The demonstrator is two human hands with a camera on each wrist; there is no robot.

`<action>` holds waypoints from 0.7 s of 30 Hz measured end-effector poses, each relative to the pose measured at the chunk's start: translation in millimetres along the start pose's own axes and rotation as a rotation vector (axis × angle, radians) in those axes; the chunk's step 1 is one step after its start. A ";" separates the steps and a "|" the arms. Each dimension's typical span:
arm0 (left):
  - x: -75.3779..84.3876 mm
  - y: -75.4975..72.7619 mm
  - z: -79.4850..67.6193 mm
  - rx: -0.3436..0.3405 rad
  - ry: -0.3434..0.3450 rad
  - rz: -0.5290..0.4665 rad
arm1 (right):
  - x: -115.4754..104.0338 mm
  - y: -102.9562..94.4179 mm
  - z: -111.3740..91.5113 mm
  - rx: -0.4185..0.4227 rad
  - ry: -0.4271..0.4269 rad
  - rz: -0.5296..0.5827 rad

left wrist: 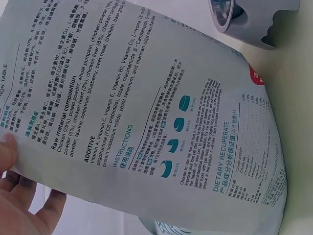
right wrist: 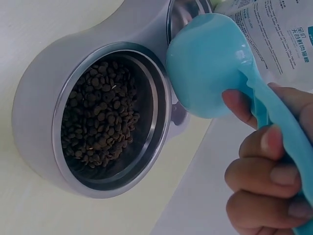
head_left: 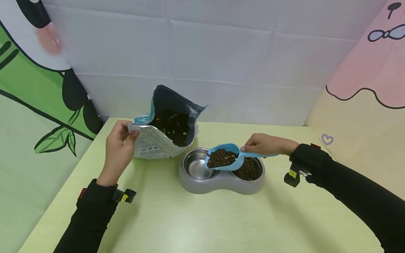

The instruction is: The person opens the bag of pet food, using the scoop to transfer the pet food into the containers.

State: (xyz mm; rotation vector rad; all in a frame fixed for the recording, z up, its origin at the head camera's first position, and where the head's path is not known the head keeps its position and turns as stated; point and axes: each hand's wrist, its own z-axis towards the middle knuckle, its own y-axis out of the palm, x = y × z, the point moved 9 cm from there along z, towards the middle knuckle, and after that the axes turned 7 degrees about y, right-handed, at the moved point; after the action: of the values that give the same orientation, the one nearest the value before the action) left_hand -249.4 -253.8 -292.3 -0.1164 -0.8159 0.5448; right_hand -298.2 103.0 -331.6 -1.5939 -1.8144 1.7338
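Observation:
A blue scoop (head_left: 223,157) heaped with brown kibble is held level over the middle of a grey double pet bowl (head_left: 218,186). The right hand (head_left: 264,143) grips its handle, fingers curled round it in the right wrist view. Kibble (right wrist: 100,115) fills much of the bowl's right steel dish; the left steel dish (head_left: 200,165) shows bare metal. At the left, the left hand (head_left: 120,147) pinches the top edge of an opened pet food bag (head_left: 155,144) between thumb and fingers. More kibble shows inside the bag's dark mouth, which faces the bowl side.
The bowl and bag stand on a pale yellow table (head_left: 190,221). A white cloth wall (head_left: 221,63) rises right behind the table's far edge. Printed panels with cartoon drawings flank both sides.

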 end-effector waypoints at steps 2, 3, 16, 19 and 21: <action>-0.5 -0.1 0.2 0.002 -0.001 -0.002 | -2.4 -0.3 1.4 -0.008 -0.004 -0.020; -0.8 0.0 0.2 0.001 -0.003 -0.003 | -3.7 -0.4 2.1 -0.011 -0.005 -0.032; -3.5 0.8 -1.8 -0.004 -0.006 -0.001 | -12.9 2.0 11.1 -0.026 0.010 -0.125; -3.7 0.8 -1.5 -0.003 -0.007 -0.002 | -11.3 2.9 13.2 -0.032 0.020 -0.135; -4.2 1.0 -1.7 -0.003 -0.008 0.001 | -10.2 4.1 14.7 -0.036 0.020 -0.136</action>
State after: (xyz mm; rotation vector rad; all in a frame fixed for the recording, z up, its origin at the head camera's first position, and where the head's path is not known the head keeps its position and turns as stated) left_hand -250.9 -254.9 -296.6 -0.1171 -0.8241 0.5449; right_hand -302.3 85.3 -334.1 -1.4584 -1.9068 1.6293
